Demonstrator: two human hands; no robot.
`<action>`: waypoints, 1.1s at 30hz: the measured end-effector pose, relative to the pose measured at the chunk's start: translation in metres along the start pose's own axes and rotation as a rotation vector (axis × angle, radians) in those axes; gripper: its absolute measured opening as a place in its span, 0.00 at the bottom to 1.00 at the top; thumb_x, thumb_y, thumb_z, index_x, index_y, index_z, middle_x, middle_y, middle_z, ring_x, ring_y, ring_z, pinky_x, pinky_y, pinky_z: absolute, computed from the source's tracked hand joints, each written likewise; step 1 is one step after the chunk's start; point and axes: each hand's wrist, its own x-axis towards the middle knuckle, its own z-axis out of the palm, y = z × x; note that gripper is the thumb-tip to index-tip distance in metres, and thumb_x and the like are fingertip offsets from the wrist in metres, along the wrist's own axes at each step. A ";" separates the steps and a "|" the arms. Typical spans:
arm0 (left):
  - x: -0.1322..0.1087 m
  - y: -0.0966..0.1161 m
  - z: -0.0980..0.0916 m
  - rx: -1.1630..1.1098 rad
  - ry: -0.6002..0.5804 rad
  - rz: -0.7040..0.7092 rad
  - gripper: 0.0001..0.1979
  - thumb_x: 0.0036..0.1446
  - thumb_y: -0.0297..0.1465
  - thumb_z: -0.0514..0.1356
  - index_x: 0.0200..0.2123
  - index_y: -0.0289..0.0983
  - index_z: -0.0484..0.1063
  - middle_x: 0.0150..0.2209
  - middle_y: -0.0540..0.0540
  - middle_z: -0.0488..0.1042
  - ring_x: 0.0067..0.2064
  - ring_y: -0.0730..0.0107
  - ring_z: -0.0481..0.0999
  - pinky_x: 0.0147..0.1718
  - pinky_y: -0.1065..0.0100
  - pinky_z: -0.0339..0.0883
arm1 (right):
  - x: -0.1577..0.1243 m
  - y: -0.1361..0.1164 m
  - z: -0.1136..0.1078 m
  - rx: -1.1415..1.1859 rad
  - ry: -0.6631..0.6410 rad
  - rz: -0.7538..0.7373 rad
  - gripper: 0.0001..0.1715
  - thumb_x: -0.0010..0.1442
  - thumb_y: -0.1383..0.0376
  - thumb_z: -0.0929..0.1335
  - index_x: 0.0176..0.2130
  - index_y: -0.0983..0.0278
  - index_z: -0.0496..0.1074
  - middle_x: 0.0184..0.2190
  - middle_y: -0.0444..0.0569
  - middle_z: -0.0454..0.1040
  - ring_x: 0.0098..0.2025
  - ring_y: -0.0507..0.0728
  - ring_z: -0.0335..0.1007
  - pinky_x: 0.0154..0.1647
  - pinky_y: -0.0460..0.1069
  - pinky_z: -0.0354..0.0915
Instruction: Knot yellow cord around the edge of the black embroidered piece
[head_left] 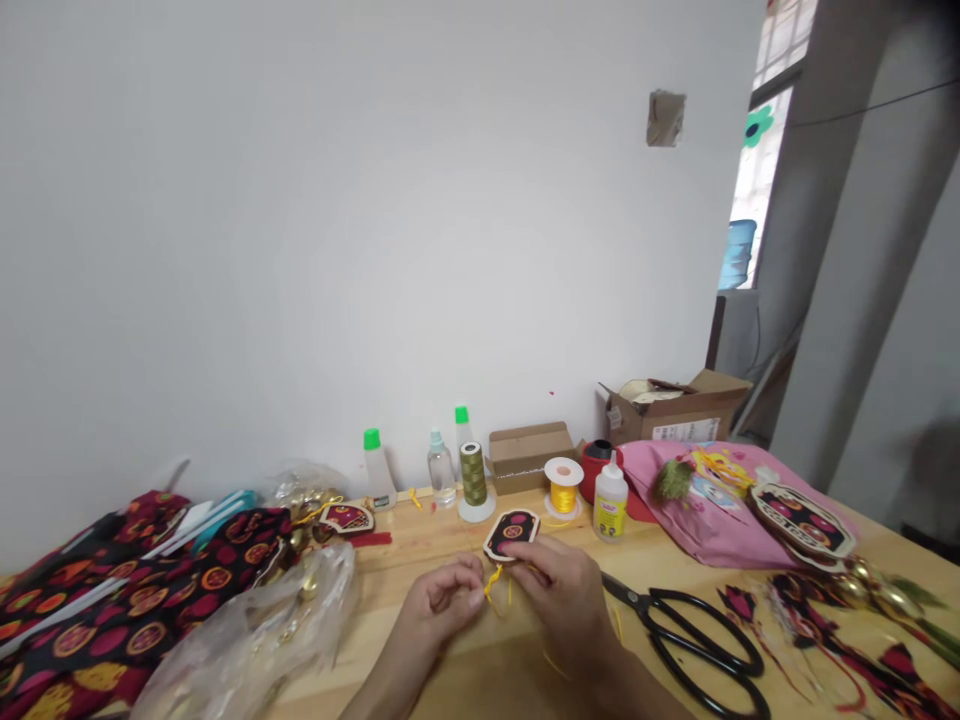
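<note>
Both my hands meet low in the middle of the wooden table (450,545). My left hand (442,600) is curled, its fingertips pinched on a yellow cord (493,582). My right hand (562,590) is closed on a small black ornament with red round patterns (511,531), which sticks up past its fingers. The cord hangs from the ornament's lower end, between the two hands.
Large black scissors (690,635) lie just right of my right hand. Behind the hands stand a glue bottle (610,497), a yellow cord spool (563,487), an olive thread cone (473,477) and small bottles. Patterned fabric (150,600) and a plastic bag (255,630) lie left; a pink bag (712,520) right.
</note>
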 end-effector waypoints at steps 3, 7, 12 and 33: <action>-0.001 0.001 -0.001 0.030 -0.001 0.004 0.04 0.45 0.28 0.57 0.22 0.33 0.69 0.31 0.47 0.64 0.36 0.69 0.63 0.37 0.69 0.55 | -0.002 0.000 0.000 -0.020 0.027 -0.045 0.09 0.51 0.68 0.62 0.32 0.62 0.71 0.25 0.46 0.71 0.27 0.50 0.65 0.26 0.42 0.58; -0.001 0.000 0.000 0.041 0.001 0.004 0.04 0.45 0.28 0.58 0.22 0.33 0.69 0.31 0.47 0.64 0.36 0.69 0.64 0.37 0.69 0.55 | -0.002 0.000 -0.001 -0.015 0.033 -0.058 0.10 0.51 0.69 0.62 0.32 0.62 0.71 0.26 0.46 0.71 0.27 0.50 0.65 0.26 0.42 0.58; 0.002 -0.005 0.000 0.065 0.069 -0.026 0.06 0.43 0.30 0.59 0.21 0.32 0.69 0.28 0.48 0.65 0.31 0.72 0.65 0.31 0.73 0.57 | -0.001 0.005 0.002 -0.017 0.004 0.020 0.09 0.50 0.67 0.62 0.31 0.61 0.72 0.26 0.45 0.72 0.27 0.50 0.66 0.27 0.42 0.58; 0.010 -0.016 -0.017 0.308 0.333 -0.105 0.14 0.41 0.40 0.58 0.27 0.34 0.69 0.21 0.51 0.72 0.25 0.69 0.69 0.22 0.74 0.59 | 0.008 0.005 -0.020 0.553 -0.476 0.634 0.13 0.44 0.60 0.66 0.23 0.69 0.72 0.10 0.37 0.55 0.14 0.43 0.45 0.16 0.41 0.43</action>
